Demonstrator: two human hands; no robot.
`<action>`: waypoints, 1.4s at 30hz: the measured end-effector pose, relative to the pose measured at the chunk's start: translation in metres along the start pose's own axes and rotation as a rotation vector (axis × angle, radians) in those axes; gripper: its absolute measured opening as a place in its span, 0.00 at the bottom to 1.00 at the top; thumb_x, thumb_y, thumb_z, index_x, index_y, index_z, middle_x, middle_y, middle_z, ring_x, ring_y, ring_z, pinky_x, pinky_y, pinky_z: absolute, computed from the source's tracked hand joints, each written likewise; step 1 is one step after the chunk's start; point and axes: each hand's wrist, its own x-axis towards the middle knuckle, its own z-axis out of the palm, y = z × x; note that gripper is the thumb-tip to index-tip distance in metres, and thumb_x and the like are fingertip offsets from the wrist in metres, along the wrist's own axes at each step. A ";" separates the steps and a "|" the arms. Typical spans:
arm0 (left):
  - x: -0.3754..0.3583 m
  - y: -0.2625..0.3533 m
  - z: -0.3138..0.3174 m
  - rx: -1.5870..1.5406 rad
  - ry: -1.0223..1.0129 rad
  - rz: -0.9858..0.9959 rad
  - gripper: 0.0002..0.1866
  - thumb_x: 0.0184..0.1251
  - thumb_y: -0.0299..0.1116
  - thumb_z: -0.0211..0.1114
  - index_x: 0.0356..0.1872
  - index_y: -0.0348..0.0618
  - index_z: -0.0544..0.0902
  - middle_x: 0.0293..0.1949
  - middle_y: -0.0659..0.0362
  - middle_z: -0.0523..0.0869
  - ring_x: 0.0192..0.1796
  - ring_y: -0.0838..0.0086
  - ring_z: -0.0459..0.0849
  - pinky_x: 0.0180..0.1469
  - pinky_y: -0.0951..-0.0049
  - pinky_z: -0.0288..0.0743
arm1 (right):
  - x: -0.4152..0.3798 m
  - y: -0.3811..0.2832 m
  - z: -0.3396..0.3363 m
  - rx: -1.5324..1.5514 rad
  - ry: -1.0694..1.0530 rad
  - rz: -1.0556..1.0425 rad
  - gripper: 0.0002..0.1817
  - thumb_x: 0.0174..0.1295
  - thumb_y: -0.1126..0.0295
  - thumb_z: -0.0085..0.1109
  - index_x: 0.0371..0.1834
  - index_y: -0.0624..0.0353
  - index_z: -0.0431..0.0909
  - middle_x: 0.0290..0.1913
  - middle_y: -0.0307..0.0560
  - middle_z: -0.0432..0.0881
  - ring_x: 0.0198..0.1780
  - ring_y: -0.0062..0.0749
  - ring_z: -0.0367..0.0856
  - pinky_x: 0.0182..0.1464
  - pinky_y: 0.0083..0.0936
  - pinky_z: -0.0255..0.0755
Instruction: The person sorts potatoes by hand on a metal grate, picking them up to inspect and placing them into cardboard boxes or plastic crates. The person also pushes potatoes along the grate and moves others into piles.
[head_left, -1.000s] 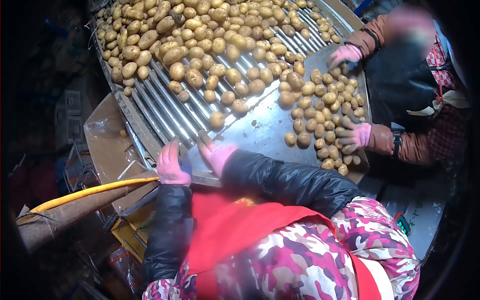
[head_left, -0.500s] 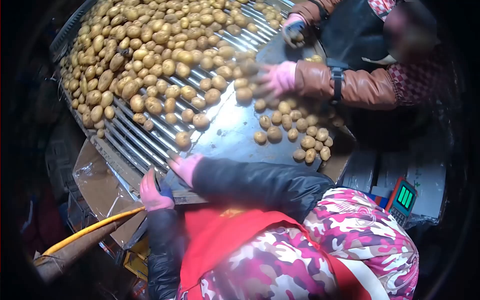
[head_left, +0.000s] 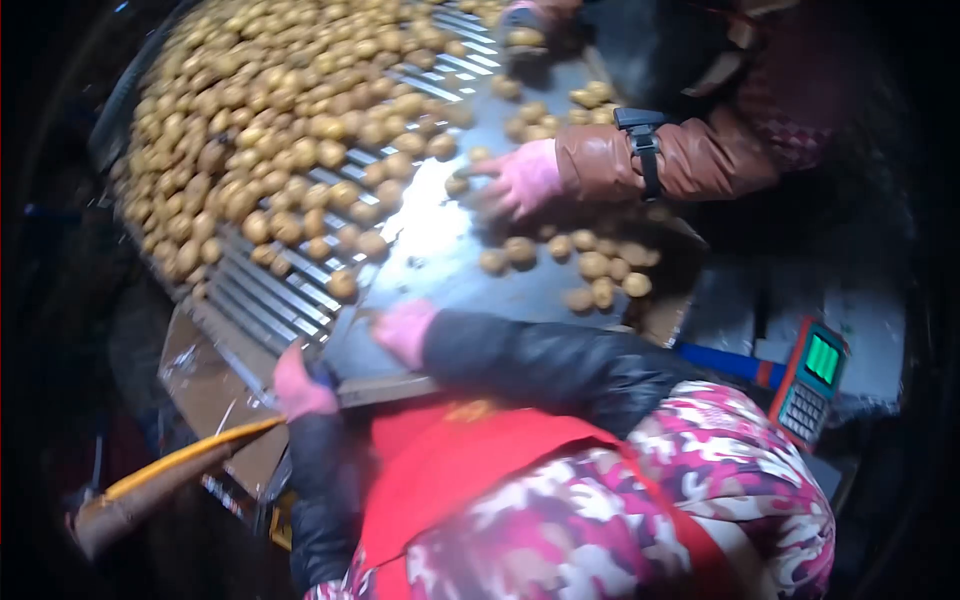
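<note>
My left hand [head_left: 303, 385], in a pink glove with a dark blue patch, is at the near corner of the sorting table, fingers pointing up and apart from the thumb. Nothing shows in it. My right hand [head_left: 405, 328], also in a pink glove, is over the near part of the metal plate [head_left: 455, 270], fingers stretched left and blurred. No potato is visible in it. Nearest to it is a single potato [head_left: 342, 285] on the metal slats [head_left: 262, 290]. A large heap of potatoes [head_left: 270, 110] covers the slats behind.
Across the plate, a co-worker's pink-gloved hand [head_left: 525, 180] is spread among potatoes; their other hand [head_left: 527, 30] is near a potato. Several potatoes [head_left: 600, 265] lie at the plate's right. A cardboard box [head_left: 215, 375], a yellow-edged bar [head_left: 190, 460] and a keypad device [head_left: 810, 385] surround me.
My right hand has drawn back right from the slats onto the plate. My left hand has shifted slightly. The co-worker's near hand has moved left and down, and fewer potatoes lie on the plate.
</note>
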 end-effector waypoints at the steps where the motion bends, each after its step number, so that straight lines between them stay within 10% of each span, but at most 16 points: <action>1: 0.001 -0.012 0.010 0.088 -0.005 0.038 0.20 0.68 0.35 0.66 0.59 0.41 0.86 0.57 0.43 0.87 0.60 0.46 0.84 0.65 0.49 0.75 | -0.017 0.010 0.009 -0.036 0.180 -0.101 0.08 0.58 0.71 0.62 0.40 0.59 0.85 0.34 0.51 0.88 0.40 0.50 0.90 0.42 0.43 0.83; 3: 0.005 -0.006 0.007 0.220 -0.079 0.025 0.19 0.66 0.35 0.66 0.57 0.47 0.87 0.57 0.46 0.87 0.60 0.49 0.84 0.64 0.51 0.76 | -0.046 0.008 -0.034 -0.041 -0.135 -0.066 0.10 0.59 0.69 0.62 0.42 0.58 0.84 0.44 0.53 0.86 0.48 0.48 0.86 0.50 0.43 0.80; 5: 0.010 0.010 0.006 0.279 -0.135 -0.019 0.18 0.67 0.38 0.66 0.56 0.51 0.88 0.57 0.49 0.86 0.61 0.51 0.83 0.64 0.53 0.76 | -0.076 0.035 -0.006 0.028 0.103 -0.151 0.11 0.60 0.67 0.62 0.44 0.56 0.83 0.50 0.51 0.84 0.53 0.48 0.83 0.54 0.45 0.78; 15: 0.044 0.043 0.023 0.455 -0.324 -0.126 0.26 0.72 0.58 0.65 0.65 0.60 0.81 0.61 0.45 0.80 0.61 0.47 0.83 0.60 0.48 0.79 | -0.113 0.052 -0.035 0.002 -0.014 0.029 0.19 0.57 0.61 0.70 0.50 0.55 0.83 0.56 0.51 0.82 0.56 0.54 0.81 0.58 0.47 0.77; 26: 0.085 0.079 -0.022 0.409 -0.662 -0.165 0.19 0.76 0.42 0.61 0.61 0.46 0.85 0.64 0.46 0.81 0.68 0.49 0.82 0.67 0.53 0.79 | -0.090 0.071 -0.036 -0.064 -0.091 -0.051 0.16 0.58 0.58 0.66 0.46 0.52 0.83 0.49 0.51 0.84 0.52 0.53 0.84 0.52 0.47 0.79; 30: 0.135 0.093 -0.059 0.273 -0.840 -0.074 0.18 0.75 0.39 0.59 0.56 0.45 0.90 0.60 0.44 0.87 0.65 0.53 0.86 0.67 0.56 0.79 | -0.070 0.079 -0.044 -0.259 0.099 0.006 0.18 0.59 0.59 0.62 0.51 0.54 0.82 0.57 0.54 0.81 0.62 0.52 0.78 0.66 0.52 0.68; 34: 0.211 0.051 -0.037 0.046 -0.392 -0.296 0.29 0.68 0.56 0.66 0.58 0.42 0.88 0.59 0.42 0.88 0.62 0.50 0.86 0.66 0.56 0.79 | -0.052 0.098 -0.032 -0.272 0.288 0.137 0.31 0.59 0.53 0.67 0.65 0.53 0.77 0.67 0.57 0.75 0.71 0.55 0.71 0.75 0.60 0.57; 42: 0.376 -0.043 -0.068 0.409 0.355 -0.071 0.36 0.64 0.62 0.72 0.65 0.49 0.82 0.59 0.45 0.85 0.64 0.49 0.82 0.67 0.50 0.76 | -0.045 0.115 -0.045 -0.254 0.305 0.067 0.35 0.58 0.48 0.67 0.67 0.53 0.78 0.68 0.56 0.77 0.70 0.52 0.73 0.71 0.62 0.61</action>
